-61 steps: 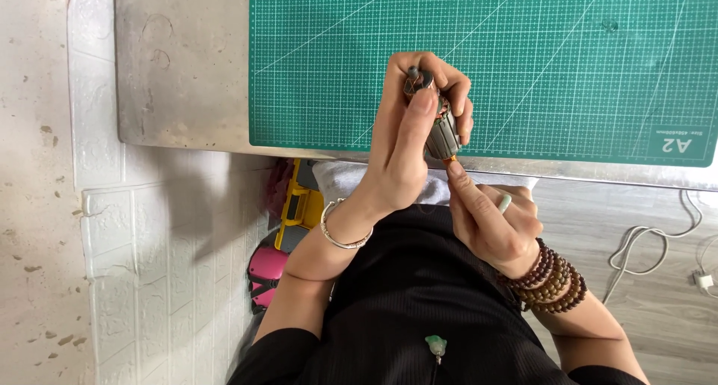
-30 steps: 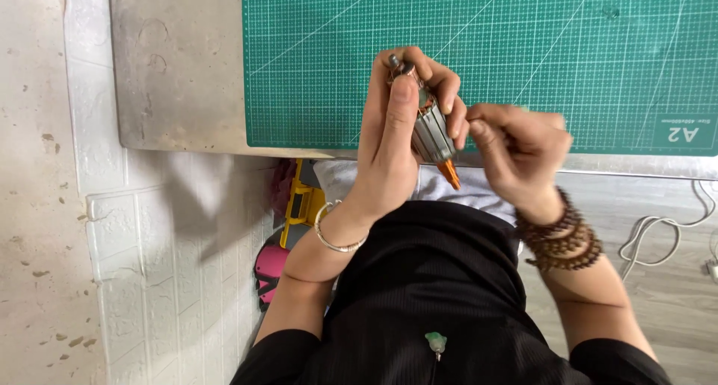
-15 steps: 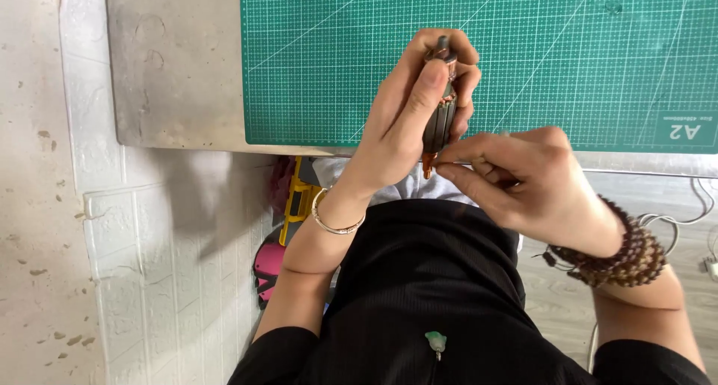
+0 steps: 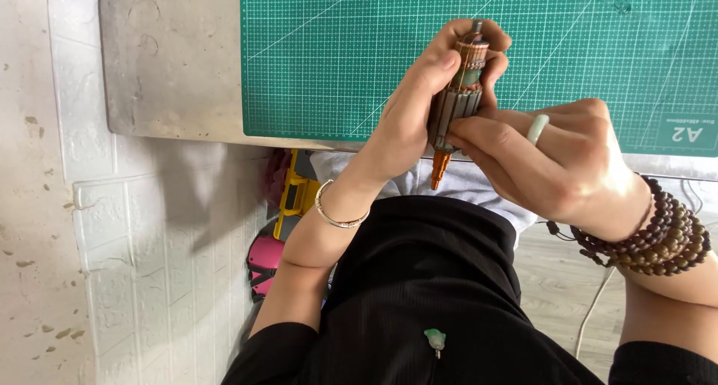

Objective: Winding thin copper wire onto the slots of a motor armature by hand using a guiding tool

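Note:
My left hand, with a silver bangle on its wrist, is wrapped around a small motor armature. The armature has a grey laminated core, copper windings at its top and an orange shaft tip pointing down toward my lap. It stands roughly upright over the front edge of the green cutting mat. My right hand wears a pale ring and dark bead bracelets. Its fingertips pinch at the lower end of the armature's core, touching it from the right.
The mat lies on a grey tabletop. Below the table edge, a yellow tool and a pink object sit on the floor by a white tiled wall. A white cable runs across the wooden floor at right.
My right hand has risen from my lap and closed in on the armature's lower end. My left hand has turned the armature more upright and lifted it slightly over the mat.

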